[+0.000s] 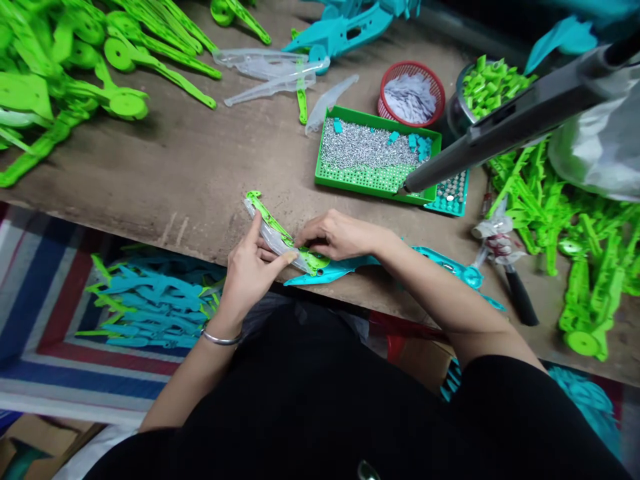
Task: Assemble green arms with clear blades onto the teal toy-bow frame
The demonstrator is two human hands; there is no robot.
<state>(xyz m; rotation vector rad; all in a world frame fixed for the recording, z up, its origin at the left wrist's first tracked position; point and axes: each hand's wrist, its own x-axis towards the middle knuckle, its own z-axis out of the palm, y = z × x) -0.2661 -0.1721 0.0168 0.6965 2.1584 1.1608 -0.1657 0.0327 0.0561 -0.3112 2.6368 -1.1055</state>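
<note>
Two hands (249, 268) (344, 235), clear shell (274, 240), part-covered blue piece (337, 271)

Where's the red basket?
Head view, upper right of centre: the red basket sits just beyond the green tray, with the metal bowl close on its right.

You have no readable text, label, brand, number or sign anywhere in your view.
</note>
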